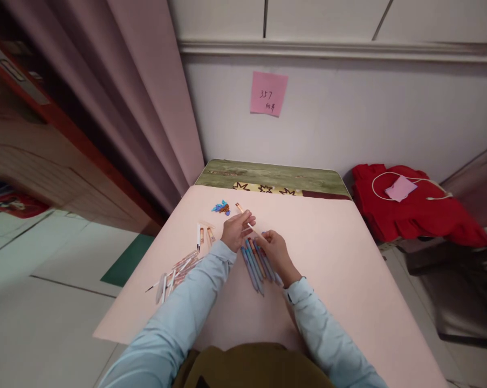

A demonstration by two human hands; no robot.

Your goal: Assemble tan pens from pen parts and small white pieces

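Now, the grip: left hand (235,230) and right hand (276,253) both have fingers closed on a slim pale pen (239,208) with a brown end, slanting between them above the table.
Pen row: just under the right hand, blue, brown and purplish pens (249,269) lie side by side; any printing is too small to read.
Caps: a little blue-and-brown heap (221,207) beyond the left hand.
Loose tubes: slender white and brownish pieces (182,265), scattered beside the left forearm.
Pink wall note (268,94): "357" in handwriting, two smaller characters below!
Red cloth (367,210): off to the right, bearing another pink note (400,188).
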